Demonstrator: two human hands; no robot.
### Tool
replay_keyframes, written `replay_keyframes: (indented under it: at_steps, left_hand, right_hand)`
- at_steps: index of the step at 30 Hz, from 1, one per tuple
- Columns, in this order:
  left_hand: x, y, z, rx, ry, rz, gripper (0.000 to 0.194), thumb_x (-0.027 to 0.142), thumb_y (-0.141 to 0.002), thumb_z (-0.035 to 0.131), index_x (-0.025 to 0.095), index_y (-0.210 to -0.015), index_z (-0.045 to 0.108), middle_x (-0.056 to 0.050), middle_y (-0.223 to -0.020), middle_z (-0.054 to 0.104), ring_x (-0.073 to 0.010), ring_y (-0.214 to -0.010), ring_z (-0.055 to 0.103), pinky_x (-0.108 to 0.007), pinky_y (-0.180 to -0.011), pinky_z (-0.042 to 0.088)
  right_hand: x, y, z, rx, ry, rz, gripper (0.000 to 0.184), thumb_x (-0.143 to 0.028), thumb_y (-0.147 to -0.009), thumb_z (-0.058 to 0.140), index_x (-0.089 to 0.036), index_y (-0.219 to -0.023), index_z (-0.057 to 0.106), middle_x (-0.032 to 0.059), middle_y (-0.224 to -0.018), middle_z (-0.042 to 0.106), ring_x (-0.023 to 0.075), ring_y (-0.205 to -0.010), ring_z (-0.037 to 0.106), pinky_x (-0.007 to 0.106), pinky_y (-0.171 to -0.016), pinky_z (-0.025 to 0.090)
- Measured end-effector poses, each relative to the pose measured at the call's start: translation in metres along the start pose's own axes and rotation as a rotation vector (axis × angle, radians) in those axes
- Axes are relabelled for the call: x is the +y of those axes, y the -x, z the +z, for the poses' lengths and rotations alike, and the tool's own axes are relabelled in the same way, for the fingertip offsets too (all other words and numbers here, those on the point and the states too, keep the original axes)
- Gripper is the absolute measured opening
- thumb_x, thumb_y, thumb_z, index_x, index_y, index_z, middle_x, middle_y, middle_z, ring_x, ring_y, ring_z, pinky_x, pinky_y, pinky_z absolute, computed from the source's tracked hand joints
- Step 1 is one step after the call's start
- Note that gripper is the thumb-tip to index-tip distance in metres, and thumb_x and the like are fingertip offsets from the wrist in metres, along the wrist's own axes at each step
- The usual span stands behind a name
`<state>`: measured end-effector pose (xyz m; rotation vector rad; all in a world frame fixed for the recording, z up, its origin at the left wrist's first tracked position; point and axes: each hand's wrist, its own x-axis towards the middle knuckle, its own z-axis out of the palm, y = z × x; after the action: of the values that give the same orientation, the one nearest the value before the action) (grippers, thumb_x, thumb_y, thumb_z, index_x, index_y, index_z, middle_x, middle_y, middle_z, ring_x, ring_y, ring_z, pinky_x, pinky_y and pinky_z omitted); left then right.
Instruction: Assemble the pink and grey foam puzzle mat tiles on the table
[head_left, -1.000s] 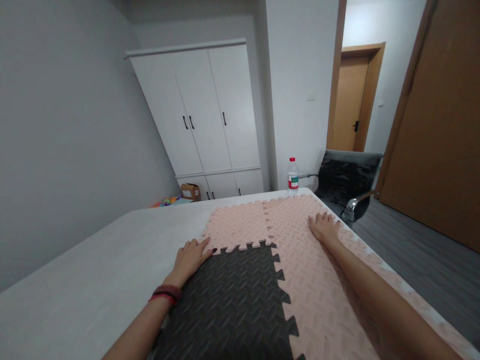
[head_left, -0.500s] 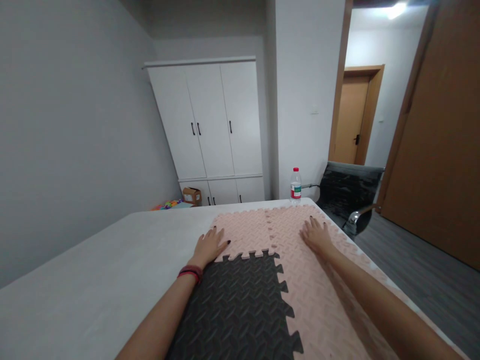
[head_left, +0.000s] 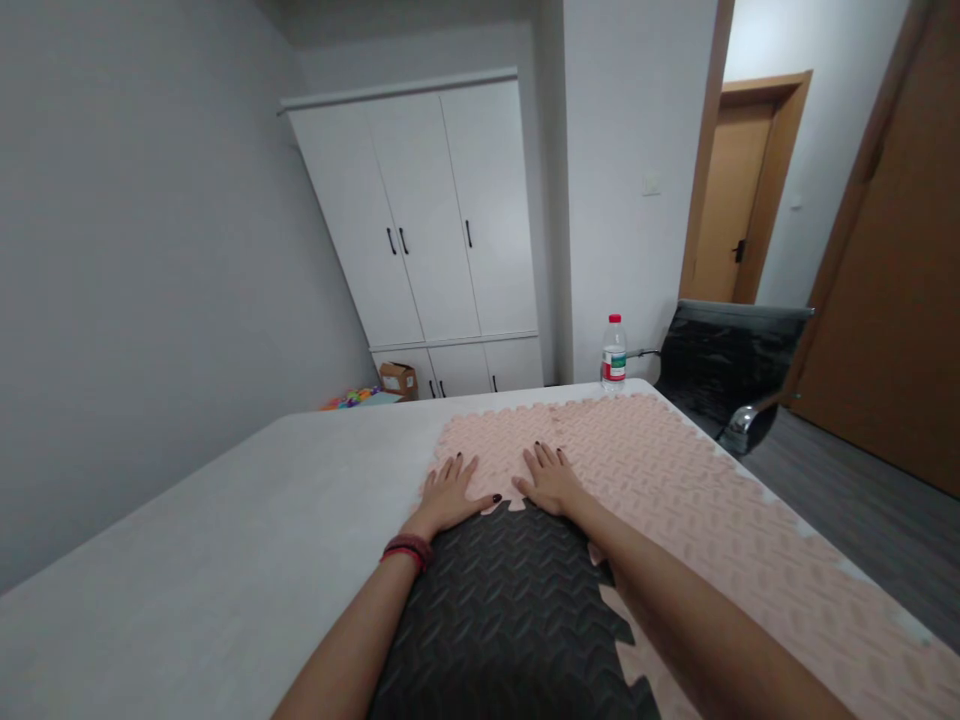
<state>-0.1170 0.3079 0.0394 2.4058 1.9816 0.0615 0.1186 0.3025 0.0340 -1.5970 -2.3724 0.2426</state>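
Observation:
My left hand (head_left: pixel 451 495) lies flat with spread fingers over the seam where a black foam mat tile (head_left: pixel 517 610) meets the pink foam mat tiles (head_left: pixel 675 470). Close by on the right, my right hand (head_left: pixel 551 482) rests palm down on the same seam, fingers stretched out. Both tile kinds have jigsaw-toothed edges and a raised tread pattern. The black tile bulges up in the middle, and its right teeth lie apart from or over the pink edge. Under my palms part of the joint is hidden. Red bands circle my left wrist.
A white table (head_left: pixel 225 530) carries the mats. At its far edge stands a plastic bottle (head_left: pixel 614 355) with a red cap. A black chair (head_left: pixel 724 365) is beyond the right edge. Behind are a white wardrobe (head_left: pixel 427 220), a cardboard box (head_left: pixel 398 380) and colourful items (head_left: pixel 351 398).
My right hand has moved left from the right pink tile to the seam beside my left hand. The black tile now bulges upward. The camera view has tilted down slightly.

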Motion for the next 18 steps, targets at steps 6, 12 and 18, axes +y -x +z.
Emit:
replay_keyframes:
  at_steps: [6,12,18]
  left_hand:
    - [0.001,0.001,-0.002,-0.018,0.014,-0.001,0.101,0.085,-0.064,0.032,0.027,-0.144,0.014,-0.013,-0.153,0.011,-0.0327,-0.140,0.008,-0.055,-0.109,0.008]
    - [0.004,0.004,-0.009,-0.023,0.014,0.000,0.101,0.085,-0.064,0.034,0.025,-0.144,0.017,-0.014,-0.152,0.013,-0.0336,-0.139,0.009,-0.055,-0.109,0.010]
    - [0.004,0.004,-0.009,-0.014,0.009,0.002,0.100,0.085,-0.064,0.033,0.026,-0.144,0.017,-0.014,-0.152,0.014,-0.0329,-0.139,0.009,-0.055,-0.108,0.011]
  right_hand:
    - [0.004,-0.002,-0.006,-0.024,0.018,0.001,0.081,-0.070,-0.084,0.019,-0.015,-0.143,0.025,0.0141,-0.150,0.020,0.0278,-0.137,0.012,0.046,-0.109,0.006]
    - [0.016,-0.027,-0.031,-0.002,0.065,0.010,0.062,-0.055,-0.087,0.033,-0.015,-0.133,0.042,0.0137,-0.143,0.034,0.0256,-0.131,0.028,0.039,-0.106,0.018]
    - [0.035,-0.042,-0.016,0.063,0.075,0.140,0.069,-0.051,-0.091,0.021,-0.004,-0.142,0.022,0.0191,-0.148,0.021,0.0265,-0.137,0.011,0.042,-0.108,0.010]
